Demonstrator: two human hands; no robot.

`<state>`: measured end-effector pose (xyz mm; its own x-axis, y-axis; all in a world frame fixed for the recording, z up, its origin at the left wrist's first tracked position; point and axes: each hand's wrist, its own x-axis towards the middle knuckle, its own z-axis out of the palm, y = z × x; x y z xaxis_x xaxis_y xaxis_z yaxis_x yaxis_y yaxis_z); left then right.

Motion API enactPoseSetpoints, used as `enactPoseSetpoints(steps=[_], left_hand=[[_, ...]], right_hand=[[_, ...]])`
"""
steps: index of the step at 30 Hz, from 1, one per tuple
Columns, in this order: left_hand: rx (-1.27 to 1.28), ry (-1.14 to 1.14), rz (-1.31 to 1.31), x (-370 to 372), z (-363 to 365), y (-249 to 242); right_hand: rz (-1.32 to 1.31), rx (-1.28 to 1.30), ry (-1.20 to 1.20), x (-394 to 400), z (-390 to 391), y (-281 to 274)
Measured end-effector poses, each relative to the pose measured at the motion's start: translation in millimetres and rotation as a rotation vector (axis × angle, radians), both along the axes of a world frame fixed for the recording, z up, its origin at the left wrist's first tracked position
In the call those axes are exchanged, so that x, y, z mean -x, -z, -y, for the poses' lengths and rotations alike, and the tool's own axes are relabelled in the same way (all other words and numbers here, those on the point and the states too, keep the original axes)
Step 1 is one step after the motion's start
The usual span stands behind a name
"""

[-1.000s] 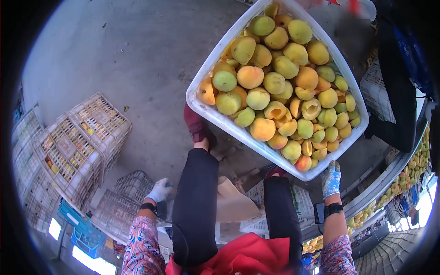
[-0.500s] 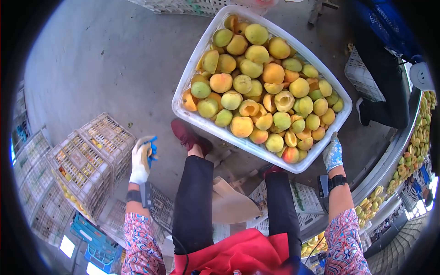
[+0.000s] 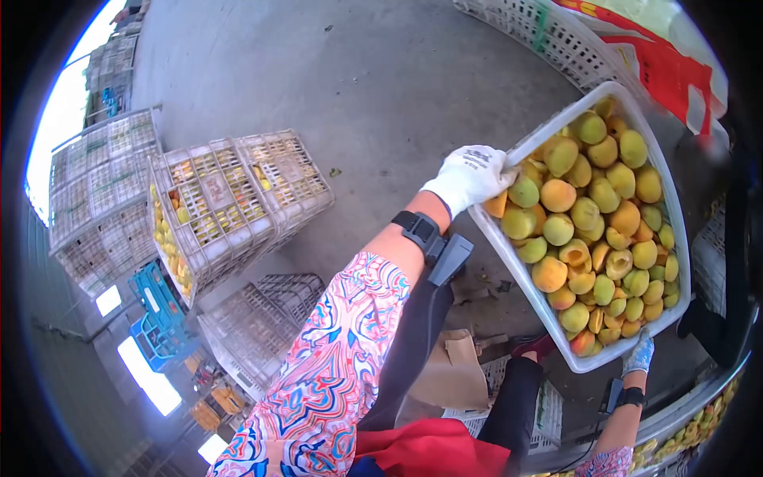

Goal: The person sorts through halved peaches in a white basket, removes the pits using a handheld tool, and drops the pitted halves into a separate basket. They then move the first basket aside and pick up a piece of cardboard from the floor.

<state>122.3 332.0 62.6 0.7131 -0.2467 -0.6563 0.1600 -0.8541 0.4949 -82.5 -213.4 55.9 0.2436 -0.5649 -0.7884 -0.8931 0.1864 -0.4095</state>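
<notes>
A white plastic crate (image 3: 534, 306) full of halved and whole yellow-green and orange fruit (image 3: 584, 215) is at the right of the view. My left hand (image 3: 470, 176), in a white glove, grips the crate's left rim near its upper corner, fingers curled over the edge. At the lower right edge of the crate, my right hand (image 3: 638, 355), in a blue and white glove, holds its rim; its fingers are partly hidden beneath the crate.
Stacked crates of fruit (image 3: 238, 191) stand on the left, with more stacked crates (image 3: 103, 183) behind. Cardboard (image 3: 453, 374) lies by my legs. A fruit-filled conveyor (image 3: 675, 441) curves at the lower right. Another crate (image 3: 548, 40) and a red and white bag (image 3: 664, 60) are above.
My left hand has moved from beside the stacked crates to the white crate's rim and taken hold. The view has swung, and the crate appears farther right and more turned.
</notes>
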Motion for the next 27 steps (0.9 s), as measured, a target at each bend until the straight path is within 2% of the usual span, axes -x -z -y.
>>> enactPoseSetpoints(steps=[2,5,7,11,15,19,21,23,24,27], left_hand=[[0.008,0.067,0.013,0,-4,13],[0.029,0.102,-0.086,-8,-9,5],[0.046,0.098,-0.057,-5,-16,7],[0.032,0.063,-0.055,-1,-23,-5],[-0.087,0.066,-0.030,14,-20,-48],[-0.252,-0.045,0.085,50,-18,-87],[-0.370,-0.075,0.169,52,11,-79],[-0.503,-0.172,0.145,60,38,-71],[-0.567,-0.205,0.288,73,40,-65],[-0.400,-0.474,0.665,126,83,-79]], right_hand=[[-0.025,0.028,-0.053,-4,6,0],[-0.062,-0.036,0.046,-3,10,3],[-0.089,0.055,0.063,-6,4,-7],[-0.063,-0.027,-0.030,-13,8,-16],[0.078,-0.099,-0.065,-13,1,-12],[0.186,-0.183,-0.143,-15,0,-7],[0.157,-0.211,-0.179,-14,5,1],[0.131,-0.276,-0.197,-13,17,8],[0.139,-0.296,-0.184,-13,11,8],[0.173,-0.399,-0.227,-4,12,11]])
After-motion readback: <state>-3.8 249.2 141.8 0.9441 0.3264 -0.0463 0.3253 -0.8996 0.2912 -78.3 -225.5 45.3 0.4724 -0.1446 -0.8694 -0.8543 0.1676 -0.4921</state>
